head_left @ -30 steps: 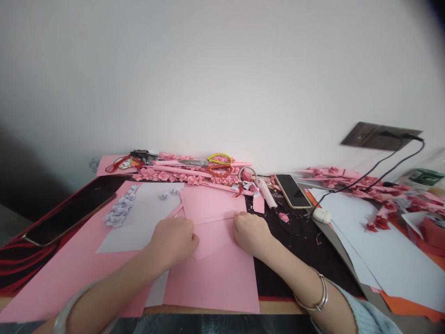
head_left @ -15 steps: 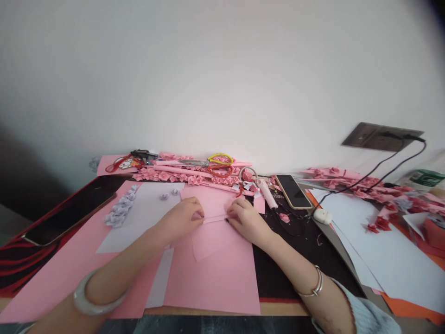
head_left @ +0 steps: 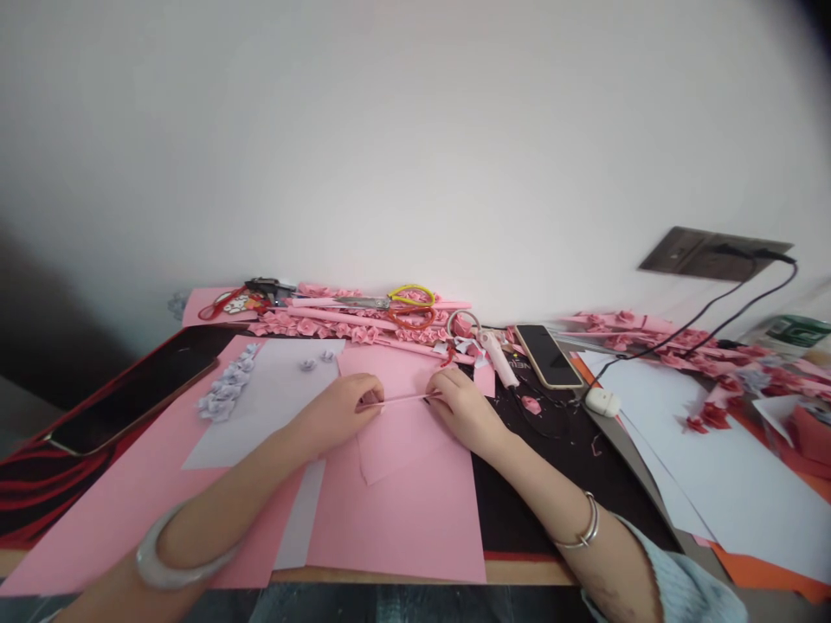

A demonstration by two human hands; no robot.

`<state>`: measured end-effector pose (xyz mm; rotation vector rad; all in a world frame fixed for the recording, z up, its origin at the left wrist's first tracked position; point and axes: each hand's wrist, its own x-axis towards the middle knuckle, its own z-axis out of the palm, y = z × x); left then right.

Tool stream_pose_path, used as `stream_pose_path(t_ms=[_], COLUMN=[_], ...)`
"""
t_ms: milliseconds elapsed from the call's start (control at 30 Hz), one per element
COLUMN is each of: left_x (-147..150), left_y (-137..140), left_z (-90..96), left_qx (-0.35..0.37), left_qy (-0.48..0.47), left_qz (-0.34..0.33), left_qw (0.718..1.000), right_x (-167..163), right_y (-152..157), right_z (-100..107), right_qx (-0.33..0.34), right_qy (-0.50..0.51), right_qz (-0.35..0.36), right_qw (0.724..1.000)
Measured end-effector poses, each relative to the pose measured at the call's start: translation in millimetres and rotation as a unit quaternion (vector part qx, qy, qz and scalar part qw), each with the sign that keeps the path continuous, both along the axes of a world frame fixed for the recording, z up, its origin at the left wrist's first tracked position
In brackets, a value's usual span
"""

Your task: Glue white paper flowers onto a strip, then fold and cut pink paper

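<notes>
A piece of pink paper (head_left: 399, 446) lies over a larger pink sheet (head_left: 402, 528), its far edge rolled into a thin strip. My left hand (head_left: 347, 407) is closed on the strip's left end, fingertips pinched. At the other end my right hand (head_left: 458, 402) pinches the same rolled edge between thumb and fingers. The stretch of roll between the hands shows as a narrow, nearly straight line. To the left, a white sheet (head_left: 273, 407) carries a row of pale lilac paper flowers (head_left: 227, 385) and a few loose ones.
Scissors (head_left: 412, 303) rest on pink paper flowers (head_left: 312, 327) along the wall. On the right are a phone (head_left: 549, 356), a pink-handled tool (head_left: 499, 359), an earbud case (head_left: 602, 401), white paper (head_left: 727, 467) and cables (head_left: 707, 303). A larger dark device (head_left: 136, 394) lies on the left.
The rolled edge has moved slightly away from me and looks narrower. Both hands keep their pinch, with the fingers shifted a little.
</notes>
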<state>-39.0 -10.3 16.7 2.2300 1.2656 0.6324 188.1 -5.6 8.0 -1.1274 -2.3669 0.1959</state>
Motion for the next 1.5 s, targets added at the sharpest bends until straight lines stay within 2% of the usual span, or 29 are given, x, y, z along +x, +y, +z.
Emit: stream_pose_path(t_ms=[233,433,833,967,1200,1500], left_x=[1.2,-0.9,8.7,8.3,2.7,0.0], left_y=[-4.8,-1.6,-8.1,-7.0,-3.4,-0.6], left_z=[-1.3,-2.4,1.1,0.7,-2.8,-3.2], left_qx=[-0.036,-0.032,-0.019,-0.020,-0.053,-0.084], left_qy=[-0.053,-0.082,-0.091,-0.094,-0.134,-0.186], left_qz=[0.024,0.031,-0.008,-0.005,0.014,0.021], left_qw=[0.998,0.996,0.996,0.995,0.990,0.979], right_x=[-0.1,-1.5,-13.7,-13.0,-1.5,3.7], right_y=[-1.8,-3.9,-11.1,-10.9,-4.9,-1.4], right_z=[1.8,-0.3,-4.0,-1.5,0.3,2.9], right_qx=[0.022,0.022,-0.004,-0.034,-0.124,-0.189], right_qy=[0.027,0.035,0.056,0.085,0.158,0.211], right_qz=[0.005,0.020,0.037,0.016,-0.006,-0.010], right_qw=[0.999,0.999,0.998,0.996,0.980,0.959])
